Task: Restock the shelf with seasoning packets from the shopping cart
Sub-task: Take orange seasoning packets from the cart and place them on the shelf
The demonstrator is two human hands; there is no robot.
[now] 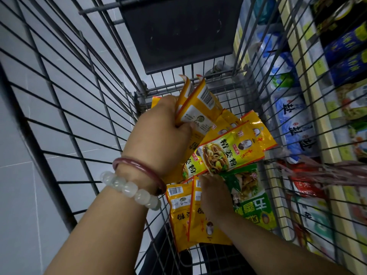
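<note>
I look down into a wire shopping cart (pixel 83 108). My left hand (pixel 158 133), with two bracelets on its wrist, is shut on a bunch of yellow seasoning packets (pixel 198 108) held upright. My right hand (pixel 215 197) reaches lower in the cart and pinches the bottom edge of another yellow packet (pixel 224 153) with a noodle picture. More yellow packets (pixel 182 211) lie on the cart floor below. A green packet (pixel 250 197) lies to the right of my right hand.
Store shelves (pixel 325 159) run along the right side beyond the cart wall, stocked with blue-and-white salt bags (pixel 294 126) and other packets. A dark flap (pixel 178 30) closes the cart's far end. Grey floor tiles (pixel 17 175) show through the left wall.
</note>
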